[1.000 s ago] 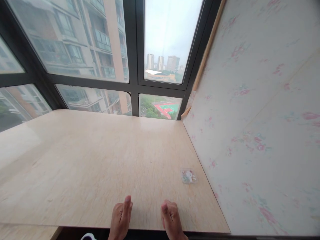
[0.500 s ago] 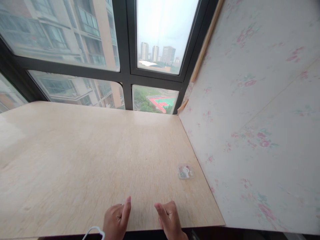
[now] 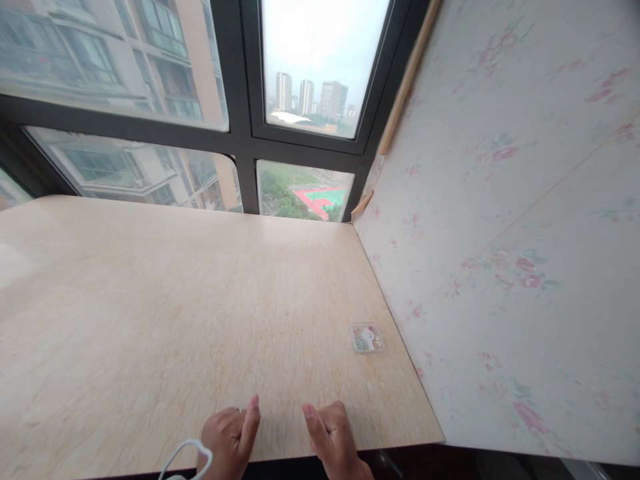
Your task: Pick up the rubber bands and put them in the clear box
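My left hand [image 3: 229, 437] is at the sill's front edge, its fingers curled into a fist and its thumb pointing up. To its right, a gap apart, my right hand [image 3: 333, 433] makes a similar fist with the thumb raised. Nothing shows in either hand. Beside my left wrist loops a white cord [image 3: 189, 443]. A small clear plastic box [image 3: 367, 338] with little coloured pieces inside lies on the sill, beyond and to the right of my right hand. Neither hand touches the box.
The pale marble-like sill [image 3: 165, 300] stretches to a dark window frame [image 3: 245, 143]. On the right rises a flowered wall [image 3: 480, 220], with a peeling strip [image 3: 362, 207] at the far corner. Below the sill's front edge it is dark.
The view has shifted slightly, so the window, box and wall sit a little up and left. Both hands keep their fists, thumbs raised.
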